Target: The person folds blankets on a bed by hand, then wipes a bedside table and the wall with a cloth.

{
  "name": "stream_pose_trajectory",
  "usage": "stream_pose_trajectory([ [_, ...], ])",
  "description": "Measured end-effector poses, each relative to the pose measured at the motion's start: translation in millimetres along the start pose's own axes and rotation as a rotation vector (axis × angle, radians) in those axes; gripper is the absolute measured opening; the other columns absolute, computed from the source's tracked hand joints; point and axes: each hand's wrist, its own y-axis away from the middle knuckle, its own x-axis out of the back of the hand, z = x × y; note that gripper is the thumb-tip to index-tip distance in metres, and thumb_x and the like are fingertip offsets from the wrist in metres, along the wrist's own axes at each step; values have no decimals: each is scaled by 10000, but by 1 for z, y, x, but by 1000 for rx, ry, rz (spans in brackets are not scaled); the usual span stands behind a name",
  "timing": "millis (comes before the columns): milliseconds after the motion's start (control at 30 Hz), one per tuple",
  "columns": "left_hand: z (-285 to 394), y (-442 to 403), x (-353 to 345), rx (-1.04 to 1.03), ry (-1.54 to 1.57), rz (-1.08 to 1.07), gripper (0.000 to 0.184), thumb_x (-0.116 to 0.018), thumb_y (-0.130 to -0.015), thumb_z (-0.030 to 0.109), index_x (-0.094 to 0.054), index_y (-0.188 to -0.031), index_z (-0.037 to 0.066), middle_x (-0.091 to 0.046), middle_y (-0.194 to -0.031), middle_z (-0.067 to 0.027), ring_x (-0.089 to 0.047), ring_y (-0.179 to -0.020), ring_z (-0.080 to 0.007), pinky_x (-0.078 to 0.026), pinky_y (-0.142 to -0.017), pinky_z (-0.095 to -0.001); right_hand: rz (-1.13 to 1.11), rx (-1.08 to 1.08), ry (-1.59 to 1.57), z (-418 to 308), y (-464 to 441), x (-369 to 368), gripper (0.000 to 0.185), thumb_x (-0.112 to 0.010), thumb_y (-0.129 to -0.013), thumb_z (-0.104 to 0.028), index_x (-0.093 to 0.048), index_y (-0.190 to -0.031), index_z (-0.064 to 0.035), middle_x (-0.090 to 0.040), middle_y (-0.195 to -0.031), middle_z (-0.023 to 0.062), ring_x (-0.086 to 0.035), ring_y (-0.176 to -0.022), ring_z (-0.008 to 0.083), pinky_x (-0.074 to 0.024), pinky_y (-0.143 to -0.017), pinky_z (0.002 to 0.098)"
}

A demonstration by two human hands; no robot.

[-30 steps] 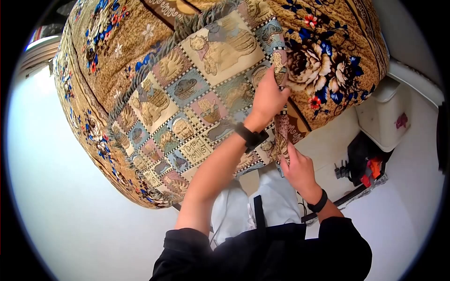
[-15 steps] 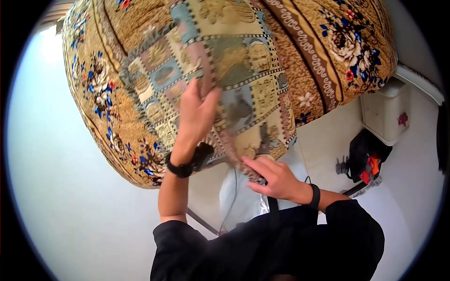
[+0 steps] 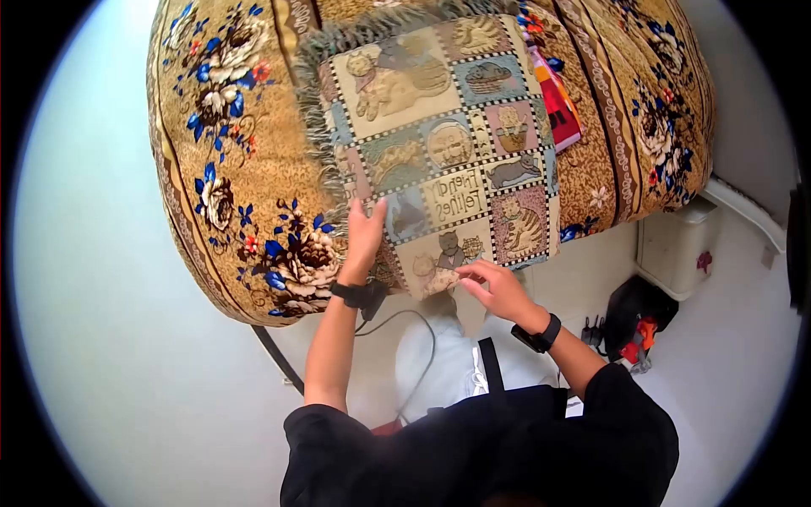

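Note:
A patchwork cloth with cat pictures and a grey fringe (image 3: 431,144) lies folded over the brown floral cover (image 3: 228,160). At the cloth's left lower edge is my left hand (image 3: 366,237), thumb and fingers apart with the cloth's edge between them. My right hand (image 3: 498,291) pinches or touches the cloth's near corner with its fingertips; the exact contact is too small to tell. A red and yellow packet (image 3: 553,106) shows from beside the cloth's right edge.
To the right stands a pale bin (image 3: 676,245) with a black bag (image 3: 638,313) holding red and orange items below it. A grey cable (image 3: 432,338) curves near my legs. A white wall edge (image 3: 743,203) runs at the right.
The cloth has been folded over and now lies flatter and squarer. My left hand has moved down slightly, my right hand up a little. The red and yellow packet has come into view.

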Motion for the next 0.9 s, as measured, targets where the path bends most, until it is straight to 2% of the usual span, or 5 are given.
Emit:
stream_pose_trajectory([
  [200, 63, 7, 29, -184, -171, 48, 326, -552, -951, 199, -554, -1149, -60, -655, -997, -242, -626, -914, -371, -469, -796, -383, 69, -36, 51, -16, -10, 13, 189, -595, -905, -138, -658, -1046, -28, -646, -960, 112, -646, -798, 213, -520, -712, 294],
  [500, -21, -7, 67, 197, -18, 110, 518, -666, -882, 297, -513, -1228, -56, -664, -875, -97, -620, -827, -165, -494, -757, -301, 825, 61, 511, 41, -33, 35, 322, -615, -887, -152, -578, -1167, 3, -566, -1221, 147, -558, -1108, 276, -426, -972, 362],
  [600, -39, 35, 56, -69, -256, 225, 580, -723, -829, 305, -503, -1231, -50, -658, -899, -133, -632, -833, -204, -502, -751, -321, 958, -193, 347, 108, -40, 56, 386, -582, -922, -237, -538, -1202, 27, -584, -1190, 154, -564, -1085, 269, -409, -974, 350],
  [700, -54, 57, 46, -60, -346, 162, 545, -767, -786, 274, -540, -1162, -49, -656, -914, -161, -626, -796, -232, -497, -730, -329, 781, -509, -206, 119, -48, 66, 447, -543, -948, -323, -522, -1209, 40, -596, -1166, 155, -563, -1071, 256, -413, -944, 346],
  [900, -41, 42, 69, 72, -335, 85, 350, -720, -840, 237, -578, -982, -50, -637, -798, -146, -550, -681, -188, -463, -632, -321, 681, -385, -62, 116, -42, 66, 520, -574, -934, -369, -492, -1269, 21, -610, -1172, 135, -583, -1042, 226, -443, -891, 339],
])
